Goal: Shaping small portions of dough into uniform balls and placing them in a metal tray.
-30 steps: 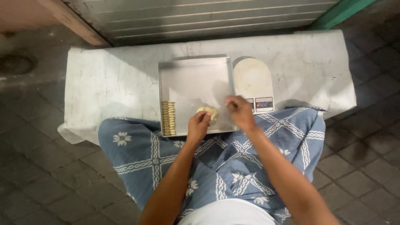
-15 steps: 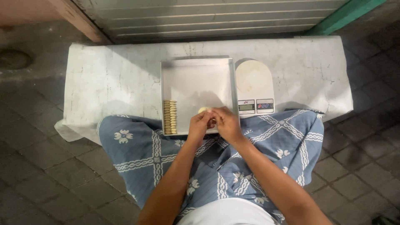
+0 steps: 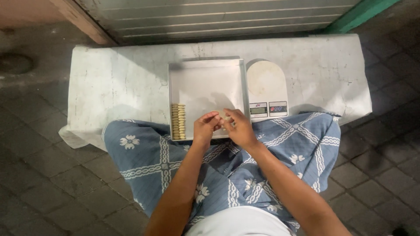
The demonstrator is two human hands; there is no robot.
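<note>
Over the tray's (image 3: 205,83) near edge, the left hand (image 3: 204,127) and right hand (image 3: 238,128) pinch a small pale dough lump (image 3: 223,116), apparently soft and light, best held gently by fingertips.

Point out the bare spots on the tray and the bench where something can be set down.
Free: most of the shallow square metal tray, between its far rim and the two columns of small pale pieces at its near left. Also free: the pale cloth-covered bench left of the tray and right of the white kitchen scale. Crowded: the tray's near edge, under the left hand and right hand.
</note>
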